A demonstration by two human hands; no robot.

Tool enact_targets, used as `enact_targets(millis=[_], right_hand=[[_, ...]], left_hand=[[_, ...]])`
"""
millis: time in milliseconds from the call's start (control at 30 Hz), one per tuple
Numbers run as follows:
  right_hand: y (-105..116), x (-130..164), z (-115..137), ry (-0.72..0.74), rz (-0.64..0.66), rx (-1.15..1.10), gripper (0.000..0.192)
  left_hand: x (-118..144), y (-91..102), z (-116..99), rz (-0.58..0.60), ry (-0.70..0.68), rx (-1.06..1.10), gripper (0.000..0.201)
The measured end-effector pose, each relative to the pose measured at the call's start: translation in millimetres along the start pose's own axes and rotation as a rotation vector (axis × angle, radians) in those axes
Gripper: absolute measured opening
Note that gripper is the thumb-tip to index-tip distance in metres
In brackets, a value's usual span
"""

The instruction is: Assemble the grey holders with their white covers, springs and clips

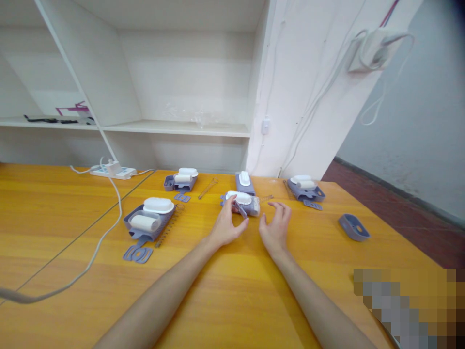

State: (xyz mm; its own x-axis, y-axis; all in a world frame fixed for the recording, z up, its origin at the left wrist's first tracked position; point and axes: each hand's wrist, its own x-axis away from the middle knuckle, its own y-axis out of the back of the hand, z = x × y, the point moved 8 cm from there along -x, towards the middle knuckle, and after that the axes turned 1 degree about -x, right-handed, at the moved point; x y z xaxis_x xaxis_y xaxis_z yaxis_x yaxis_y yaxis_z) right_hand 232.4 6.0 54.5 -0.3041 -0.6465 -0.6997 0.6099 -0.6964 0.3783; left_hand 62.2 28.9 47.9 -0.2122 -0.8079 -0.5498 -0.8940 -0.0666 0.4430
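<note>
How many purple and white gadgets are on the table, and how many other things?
Purple and white gadgets: 5, one touched by the left hand
Loose purple tray: 1
Metal springs: 3
Power strip: 1
Total: 10

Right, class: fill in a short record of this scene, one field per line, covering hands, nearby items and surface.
left hand: fingers on the purple-and-white kit, grip not closed
right hand: open, beside the kit, touching nothing
other kits: three similar sets
loose part: purple tray at right
surface: orange wooden table
cable: white cord at left
</note>
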Motion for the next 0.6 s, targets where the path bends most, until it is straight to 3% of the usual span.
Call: enact_targets(millis=[100,233,367,600], right_hand=[[-1,0,10,0.132,0.012,0.249,0.044],[-14,3,7,0.182,0.134,0.36,0.027],[-8,-5,-8,0.094,0.089,0.375,0.029],[33,-38,-63,-0.181,-0.12,0.21,0.042]], left_hand=[[2,1.1,-8,0.012,-0.046,-0.018,0.067],[5,4.3,-18,-0.004,-0.107,-0.082,0.062],[8,1.7,-21,0.007,-0.159,-0.195,0.059],[10,-9.9,-20,0.123,-0.192,-0.333,0.041]])
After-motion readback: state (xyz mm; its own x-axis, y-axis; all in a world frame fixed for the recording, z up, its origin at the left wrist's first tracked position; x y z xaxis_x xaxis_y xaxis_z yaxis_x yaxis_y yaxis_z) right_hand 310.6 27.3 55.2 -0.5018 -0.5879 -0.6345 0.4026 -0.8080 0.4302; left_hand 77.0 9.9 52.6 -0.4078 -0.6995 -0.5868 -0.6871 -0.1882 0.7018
